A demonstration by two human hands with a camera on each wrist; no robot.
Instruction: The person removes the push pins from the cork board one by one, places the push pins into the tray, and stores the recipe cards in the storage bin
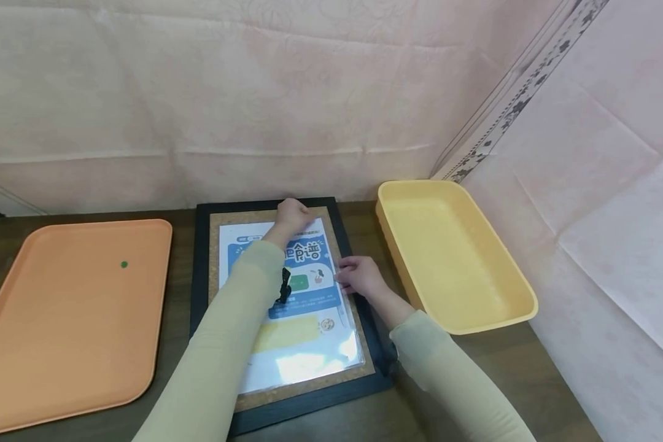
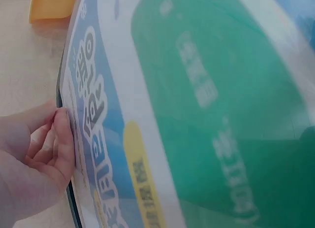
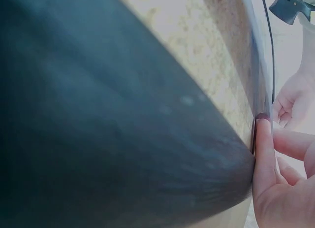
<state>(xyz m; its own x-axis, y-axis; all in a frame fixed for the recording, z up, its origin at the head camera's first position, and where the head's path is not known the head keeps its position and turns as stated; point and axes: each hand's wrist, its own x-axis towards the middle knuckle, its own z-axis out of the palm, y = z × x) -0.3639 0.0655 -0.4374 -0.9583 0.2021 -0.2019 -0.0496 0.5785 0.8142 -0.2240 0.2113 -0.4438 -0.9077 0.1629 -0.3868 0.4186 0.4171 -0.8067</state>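
Rear wall: covered by a pale pink cloth (image 1: 210, 92) across the upper frame, faintly patterned, with creases running roughly horizontally near the top and above the table line. Right side: a second wall covering (image 1: 602, 215), cooler and more lavender in tone, marked by long diagonal folds. Upper right: a border strip (image 1: 522, 101) with dark floral motifs descends diagonally between the two. Furniture: a dark brown wood-toned table (image 1: 508, 356) spans the lower frame, its right edge slanting toward the bottom. Lighting: soft and diffuse across both coverings.
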